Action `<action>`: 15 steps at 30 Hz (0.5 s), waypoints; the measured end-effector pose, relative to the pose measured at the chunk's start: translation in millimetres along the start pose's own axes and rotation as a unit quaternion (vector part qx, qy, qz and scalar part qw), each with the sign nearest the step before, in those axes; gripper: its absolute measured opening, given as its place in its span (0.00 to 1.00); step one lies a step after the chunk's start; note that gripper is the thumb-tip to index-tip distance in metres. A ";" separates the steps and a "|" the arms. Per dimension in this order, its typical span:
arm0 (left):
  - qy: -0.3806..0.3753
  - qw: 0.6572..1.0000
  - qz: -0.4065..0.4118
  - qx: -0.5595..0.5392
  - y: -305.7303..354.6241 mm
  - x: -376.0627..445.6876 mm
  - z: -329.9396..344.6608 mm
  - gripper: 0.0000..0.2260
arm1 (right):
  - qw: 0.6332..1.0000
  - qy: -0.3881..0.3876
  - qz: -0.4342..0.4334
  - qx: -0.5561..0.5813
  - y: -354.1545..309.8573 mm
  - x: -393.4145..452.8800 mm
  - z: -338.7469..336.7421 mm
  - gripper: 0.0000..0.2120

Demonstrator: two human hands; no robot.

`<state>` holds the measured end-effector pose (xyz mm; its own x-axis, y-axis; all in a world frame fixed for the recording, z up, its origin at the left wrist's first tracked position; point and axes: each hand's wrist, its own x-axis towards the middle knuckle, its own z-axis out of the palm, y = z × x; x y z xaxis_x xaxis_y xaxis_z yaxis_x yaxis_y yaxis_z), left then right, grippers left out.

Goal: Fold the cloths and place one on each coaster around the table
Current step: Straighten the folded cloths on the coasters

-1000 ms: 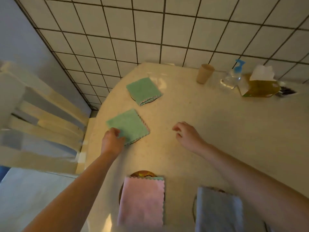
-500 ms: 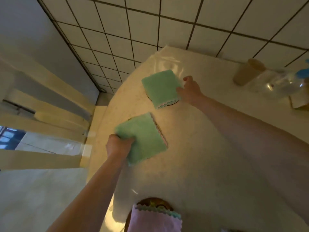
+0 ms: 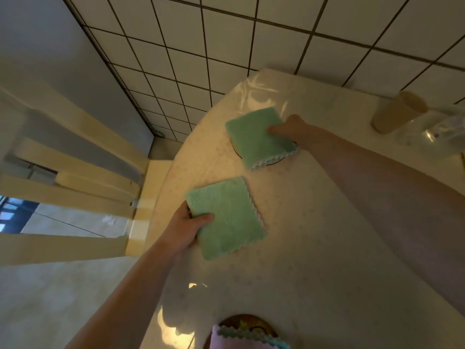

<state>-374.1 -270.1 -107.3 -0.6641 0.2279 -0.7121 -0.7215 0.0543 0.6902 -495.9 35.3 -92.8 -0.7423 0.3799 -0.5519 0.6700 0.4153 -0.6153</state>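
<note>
Two folded green cloths lie on the pale table (image 3: 314,248). My left hand (image 3: 185,229) grips the near green cloth (image 3: 227,217) at its left edge, thumb on top; no coaster shows under it. My right hand (image 3: 289,127) rests on the right edge of the far green cloth (image 3: 256,137), fingers pressing it, and whether it grips the cloth is unclear. That cloth covers a round coaster (image 3: 273,161) whose dark rim shows at the near side. At the bottom edge a pink cloth (image 3: 234,341) lies on a brown coaster (image 3: 241,321).
A beige cup (image 3: 396,112) and a clear bottle (image 3: 445,124) stand at the far right of the table. A cream slatted chair (image 3: 75,172) is at the table's left edge. A tiled floor lies beyond the table.
My right hand reached from the table's middle to the far green cloth and settled on its right edge. My left hand kept hold of the near green cloth. The camera moved forward.
</note>
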 end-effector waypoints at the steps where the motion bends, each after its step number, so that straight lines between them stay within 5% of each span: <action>1: -0.015 1.000 -0.006 -0.005 1.4 -0.6 -1.1 0.19 | 1.000 -0.010 -0.001 -0.004 -2.2 0.2 0.0 0.30; 6: -0.090 0.994 -0.048 0.033 8.6 0.9 -9.8 0.20 | 1.000 -0.025 -0.005 0.003 -13.4 -3.9 0.7 0.34; 11: -0.143 0.986 -0.063 0.056 23.0 7.0 -9.1 0.15 | 0.980 -0.087 0.084 0.160 -6.6 10.5 -3.5 0.42; 15: -0.105 0.988 -0.066 0.088 24.4 18.9 -8.2 0.15 | 0.960 -0.131 0.125 0.212 -9.6 -3.3 -2.9 0.32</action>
<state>-405.9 -272.4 -104.9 -0.4982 0.4030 -0.7677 -0.7411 0.2616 0.6183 -499.9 32.4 -83.4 -0.5718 0.1796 -0.8005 0.8063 -0.0569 -0.5887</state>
